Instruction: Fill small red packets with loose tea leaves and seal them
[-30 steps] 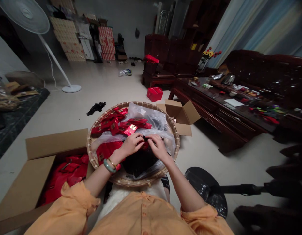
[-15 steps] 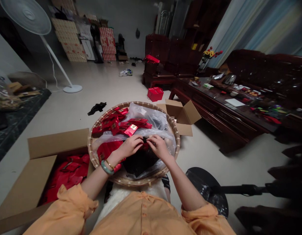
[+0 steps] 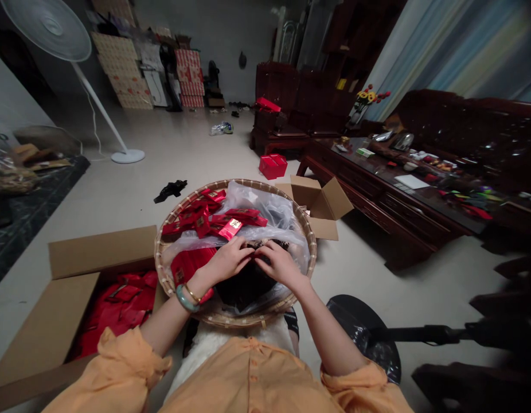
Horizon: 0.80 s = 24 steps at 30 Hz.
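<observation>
Closely together, the left hand (image 3: 225,259) and the right hand (image 3: 280,265) curled down over a dark bundle (image 3: 243,292), neither of them spread flat. Their fingertips almost met at its upper edge, pressing into crumpled dark material, though the view could not show whether they pinched a fold or only rested there. That close, small hold looked like the right way to work. Light pressure from the fingertips would probably spare the thin clear plastic bag (image 3: 265,209) around the bundle from tearing, and low wrists would help keep loose pieces inside the rim of the round woven bamboo tray (image 3: 248,184).

The bundle lay directly beneath the hands, toward the near side of the tray. A red packet (image 3: 188,267) sat just beside it under the left wrist, and a heap of red packets (image 3: 200,217) lay farther up the tray, one showing a gold label. A jade bangle (image 3: 184,299) circled the left wrist. Beyond the hands' left side stood an open cardboard box (image 3: 102,249) holding red items (image 3: 119,304), and a smaller open carton (image 3: 321,201) touched the far rim.
</observation>
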{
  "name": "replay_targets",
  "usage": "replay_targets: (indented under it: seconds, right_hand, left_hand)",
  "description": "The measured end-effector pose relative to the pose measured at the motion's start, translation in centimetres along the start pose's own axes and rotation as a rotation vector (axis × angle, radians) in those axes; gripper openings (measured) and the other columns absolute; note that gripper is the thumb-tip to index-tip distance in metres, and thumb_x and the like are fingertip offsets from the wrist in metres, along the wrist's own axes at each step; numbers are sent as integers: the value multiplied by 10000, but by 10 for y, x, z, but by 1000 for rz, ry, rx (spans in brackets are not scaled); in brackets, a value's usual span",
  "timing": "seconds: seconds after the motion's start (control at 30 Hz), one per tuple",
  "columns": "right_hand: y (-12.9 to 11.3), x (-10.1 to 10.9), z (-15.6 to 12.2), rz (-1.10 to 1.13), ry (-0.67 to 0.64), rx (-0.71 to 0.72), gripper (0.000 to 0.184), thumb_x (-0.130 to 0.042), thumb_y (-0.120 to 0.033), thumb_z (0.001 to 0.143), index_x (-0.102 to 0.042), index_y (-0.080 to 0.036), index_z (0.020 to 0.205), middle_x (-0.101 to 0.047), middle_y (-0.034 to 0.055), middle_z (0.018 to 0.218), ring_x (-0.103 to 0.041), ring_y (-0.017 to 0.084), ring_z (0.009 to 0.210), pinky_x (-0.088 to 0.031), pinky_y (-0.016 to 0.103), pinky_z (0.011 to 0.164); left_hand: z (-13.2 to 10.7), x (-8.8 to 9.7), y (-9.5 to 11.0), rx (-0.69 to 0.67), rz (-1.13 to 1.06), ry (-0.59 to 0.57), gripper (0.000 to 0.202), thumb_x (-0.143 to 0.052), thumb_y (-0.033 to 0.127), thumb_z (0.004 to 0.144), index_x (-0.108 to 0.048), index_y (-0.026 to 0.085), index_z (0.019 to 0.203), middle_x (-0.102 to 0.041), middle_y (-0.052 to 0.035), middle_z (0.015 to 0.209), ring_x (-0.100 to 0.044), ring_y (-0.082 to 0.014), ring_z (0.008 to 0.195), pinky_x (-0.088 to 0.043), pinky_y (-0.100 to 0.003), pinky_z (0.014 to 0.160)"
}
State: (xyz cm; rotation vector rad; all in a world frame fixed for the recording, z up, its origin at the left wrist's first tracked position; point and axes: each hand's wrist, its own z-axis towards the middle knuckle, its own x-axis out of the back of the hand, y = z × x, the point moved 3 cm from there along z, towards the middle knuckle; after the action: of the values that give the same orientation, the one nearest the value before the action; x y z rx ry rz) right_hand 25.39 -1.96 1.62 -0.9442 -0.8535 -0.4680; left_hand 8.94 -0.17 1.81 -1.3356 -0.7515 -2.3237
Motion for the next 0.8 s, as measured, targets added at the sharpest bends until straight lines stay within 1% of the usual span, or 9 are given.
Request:
replay_targets:
  seconds: [0.1, 0.2, 0.27, 0.37, 0.43, 0.53, 0.67, 0.73, 0.8]
  right_hand:
    - [-3, 1, 0, -196, 9, -18, 205, -542, -388, 847, -637, -208, 872, -559, 58, 900, -522, 187, 876, -405, 281, 717]
    - [-4, 2, 1, -311, 6, -19, 274, -557, -463, 822, -639, -202, 823, -560, 59, 875, -511, 193, 867, -393, 281, 705]
    - [-4, 2, 4, -349, 8, -22, 288, -530, -464, 839, -644, -201, 808, -563, 61, 865, -507, 191, 853, -388, 279, 699]
    - [-3, 1, 7, -375, 24, -59, 309, -468, -422, 885, -657, -198, 788, -570, 65, 848, -503, 189, 838, -386, 283, 695]
    - [-3, 0, 9, -378, 27, -94, 283, -487, -396, 881, -665, -197, 786, -572, 68, 849, -500, 194, 845, -389, 286, 694]
    - [-3, 1, 8, -339, 26, -120, 227, -541, -374, 853, -670, -197, 793, -569, 69, 861, -495, 198, 862, -400, 290, 707]
    - [-9, 5, 5, -264, 9, 10, 221, -529, -374, 859, -676, -212, 895, -556, 82, 969, -476, 209, 962, -410, 327, 810]
    - [-10, 4, 5, -283, -34, 81, 263, -599, -418, 803, -668, -219, 960, -536, 101, 1065, -438, 244, 1059, -393, 375, 872]
    - [-7, 0, 8, -330, -105, 89, 308, -660, -420, 749, -668, -211, 975, -541, 113, 1079, -431, 265, 1085, -389, 392, 877]
  left_hand:
    - [1, -2, 3, -10, 41, -21, 161, -466, 204, 868, -613, 140, 865, -482, -68, 867, -478, -166, 801, -465, -296, 706]
    - [-1, -6, 3, -49, 33, -9, 160, -459, 189, 869, -603, 132, 828, -499, -79, 890, -490, -175, 833, -480, -315, 724]
    - [-4, -10, 2, -79, 5, 18, 163, -447, 179, 874, -601, 133, 849, -519, -92, 942, -509, -184, 892, -494, -335, 766]
    - [-10, -17, 0, -113, -25, 77, 168, -435, 153, 875, -595, 144, 925, -514, -114, 1118, -504, -203, 1051, -496, -364, 858]
    - [-16, -22, -2, -128, -24, 100, 188, -430, 133, 872, -588, 155, 971, -478, -118, 1226, -479, -210, 1137, -488, -375, 902]
    - [-25, -28, -4, -138, -16, 110, 206, -436, 128, 869, -585, 158, 1009, -465, -132, 1276, -477, -216, 1173, -480, -374, 931]
    - [-31, -31, -7, -102, -70, 137, 241, -450, 139, 867, -570, 172, 1073, -522, -129, 1232, -528, -208, 1129, -495, -356, 909]
    - [-31, -32, -9, -62, -130, 153, 257, -457, 142, 864, -554, 176, 1100, -557, -121, 1187, -552, -199, 1099, -496, -353, 903]
    - [-28, -34, -12, 12, -208, 182, 288, -475, 152, 855, -525, 173, 1139, -592, -112, 1132, -579, -189, 1054, -497, -347, 893]
